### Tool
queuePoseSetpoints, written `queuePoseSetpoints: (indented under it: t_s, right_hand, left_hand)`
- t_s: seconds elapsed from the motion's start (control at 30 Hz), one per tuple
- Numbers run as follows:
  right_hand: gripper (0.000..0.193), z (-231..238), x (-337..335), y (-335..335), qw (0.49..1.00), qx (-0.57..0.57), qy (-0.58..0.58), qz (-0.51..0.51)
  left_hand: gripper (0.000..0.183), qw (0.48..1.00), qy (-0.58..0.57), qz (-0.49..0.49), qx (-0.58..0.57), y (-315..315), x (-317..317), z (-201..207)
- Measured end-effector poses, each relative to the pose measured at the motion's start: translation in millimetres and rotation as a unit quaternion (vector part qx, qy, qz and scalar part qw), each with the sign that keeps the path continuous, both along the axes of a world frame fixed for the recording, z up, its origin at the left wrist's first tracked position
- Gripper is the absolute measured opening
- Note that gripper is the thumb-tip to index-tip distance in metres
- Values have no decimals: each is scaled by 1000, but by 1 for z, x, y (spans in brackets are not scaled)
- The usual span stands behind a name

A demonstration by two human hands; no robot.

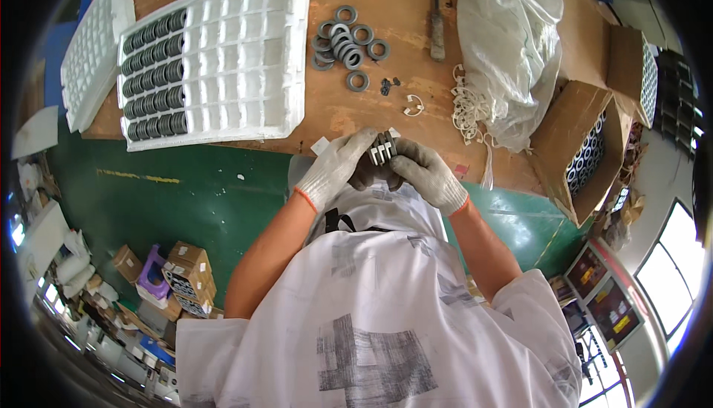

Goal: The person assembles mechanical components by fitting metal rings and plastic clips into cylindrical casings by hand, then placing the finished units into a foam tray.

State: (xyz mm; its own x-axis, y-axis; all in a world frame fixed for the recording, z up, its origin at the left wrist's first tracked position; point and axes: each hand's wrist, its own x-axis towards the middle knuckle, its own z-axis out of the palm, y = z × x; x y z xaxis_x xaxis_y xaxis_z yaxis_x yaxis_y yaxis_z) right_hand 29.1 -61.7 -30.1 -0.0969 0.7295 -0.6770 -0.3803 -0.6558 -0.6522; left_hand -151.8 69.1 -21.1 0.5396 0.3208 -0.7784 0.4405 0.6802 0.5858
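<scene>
Both my hands wear white knit gloves with orange cuffs and meet at the table's near edge. Between them is a short stack of dark grey rings (382, 149) with white pieces showing between the rings. My left hand (343, 157) closes on the stack from the left, and my right hand (423, 172) grips it from the right. Beyond them on the table lies a loose heap of grey rings (342, 42). A single white C-shaped clip (413, 105) and a few small black bits (389, 85) lie nearer my hands.
At left, a white foam tray (245, 59) holds rows of dark rings in its left compartments; another foam tray (93, 55) leans beside it. White clips (469, 107) spill by a translucent sack (512, 44). A dark-handled tool (437, 33) lies behind. Cardboard box (553, 122) with rings stands right.
</scene>
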Motion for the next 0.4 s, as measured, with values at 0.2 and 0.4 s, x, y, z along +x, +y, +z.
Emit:
queuePoseSetpoints:
  t_s: [0.2, 0.4]
  right_hand:
    - [32, 28, 11, -20, 995, 54, 52, -66]
    - [35, 24, 28, -48, 995, 68, 35, -58]
  left_hand:
    - [46, 1000, 21, 5, 21, -17, 17, 40]
    - [59, 996, -28, -27, 86, -35, 24, 42]
